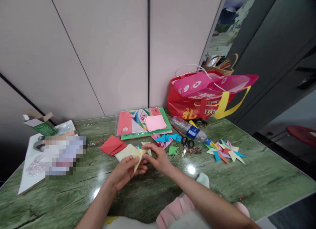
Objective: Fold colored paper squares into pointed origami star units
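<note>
Between my two hands is a pale yellow sheet of folding paper (138, 156), partly folded and held above the table. My left hand (127, 169) pinches its lower left side. With thumb and fingers closed, my right hand (158, 158) grips its right corner. Just behind lie a flat cream paper (125, 152) and red papers (113, 145). To the right of my hands sit blue folded pieces (168, 137), a green folded piece (173, 150) and black-handled scissors (185, 145). My fingers hide part of the yellow sheet.
A pack of coloured paper (130, 118) topped by pink squares (155, 122) lies by the wall. Right of it are a plastic bottle (191, 130), a red bag (182, 104) and a colourful paper star (225, 151). An opened green box (43, 127) stands on the left.
</note>
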Tool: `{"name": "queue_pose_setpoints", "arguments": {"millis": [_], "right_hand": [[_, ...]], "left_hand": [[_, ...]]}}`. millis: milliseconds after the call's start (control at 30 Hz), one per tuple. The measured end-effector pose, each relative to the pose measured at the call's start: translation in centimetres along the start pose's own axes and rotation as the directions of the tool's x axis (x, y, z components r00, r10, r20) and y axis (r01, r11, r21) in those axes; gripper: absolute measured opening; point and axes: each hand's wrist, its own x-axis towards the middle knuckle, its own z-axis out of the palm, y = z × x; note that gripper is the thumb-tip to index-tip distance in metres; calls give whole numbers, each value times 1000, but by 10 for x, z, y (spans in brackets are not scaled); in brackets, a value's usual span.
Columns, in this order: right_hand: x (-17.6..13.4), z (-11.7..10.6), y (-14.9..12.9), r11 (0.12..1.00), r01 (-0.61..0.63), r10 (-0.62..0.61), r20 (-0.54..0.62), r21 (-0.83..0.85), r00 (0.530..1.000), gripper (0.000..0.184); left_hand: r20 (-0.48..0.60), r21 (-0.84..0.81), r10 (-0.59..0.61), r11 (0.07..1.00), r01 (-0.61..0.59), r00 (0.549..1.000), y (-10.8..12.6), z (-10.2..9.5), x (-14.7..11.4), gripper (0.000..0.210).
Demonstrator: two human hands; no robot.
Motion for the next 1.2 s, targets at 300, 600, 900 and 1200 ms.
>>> {"name": "queue_pose_setpoints", "arguments": {"millis": [300, 600, 900, 1200], "right_hand": [[0, 2, 1, 975, -157, 152, 44, 156, 987, 20], [1, 4, 3, 896, -301, 277, 117, 326, 954, 25], [3, 1, 0, 829, -399, 337, 219, 392, 916, 28], [1, 3, 1, 750, -471, 389, 267, 465, 882, 27]], "left_hand": [[-58, 74, 127, 990, -123, 990, 3, 3, -3, 33], [-116, 362, 312, 897, -252, 943, -3, -2, 2, 24], [-115, 467, 388, 834, -295, 915, 2, -3, 1, 20], [-103, 649, 589, 650, -394, 802, 3, 1, -1, 16]]}}
